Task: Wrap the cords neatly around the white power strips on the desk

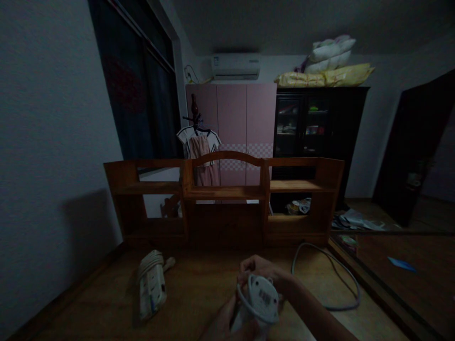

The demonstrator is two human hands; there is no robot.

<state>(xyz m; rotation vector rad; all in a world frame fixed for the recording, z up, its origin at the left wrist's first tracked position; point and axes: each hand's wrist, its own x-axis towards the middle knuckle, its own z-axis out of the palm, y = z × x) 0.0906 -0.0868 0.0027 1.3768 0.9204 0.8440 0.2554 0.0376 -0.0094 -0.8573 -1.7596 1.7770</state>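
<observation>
Both my hands meet low in the middle of the view around a small white round device (263, 297) with a barcode label on its underside. My right hand (261, 272) curls over its top edge with the fingers closed on it. My left hand (223, 322) grips it from below, partly cut off by the frame's bottom edge. A thin white cord loops round the device's side. A grey cable (336, 274) curves over the wooden desk top (199, 289) to the right of my hands.
A white power strip (152, 286) with its coiled cord lies on the desk to the left. A wooden shelf unit (223, 192) stands along the desk's back. Beyond are a pink wardrobe (231, 128), a dark cabinet (313, 128) and a dim room.
</observation>
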